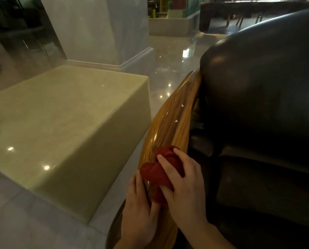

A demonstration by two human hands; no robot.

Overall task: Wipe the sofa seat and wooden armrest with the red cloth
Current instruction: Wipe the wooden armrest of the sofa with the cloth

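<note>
A crumpled red cloth (158, 172) lies on the glossy curved wooden armrest (175, 119) of a dark leather sofa (261, 97). My right hand (184, 187) presses down on the cloth with fingers spread over it. My left hand (141, 211) rests on the armrest's outer edge just below the cloth, its thumb touching the cloth's lower end. The sofa seat (258, 191) is the dark cushion to the right of the armrest, dim and mostly in shadow.
A large pale yellow stone block (63, 126) stands close to the left of the armrest, with a narrow strip of shiny floor (169, 78) between them. A white pillar (99, 29) rises behind it. More dark seating (240, 13) stands far back.
</note>
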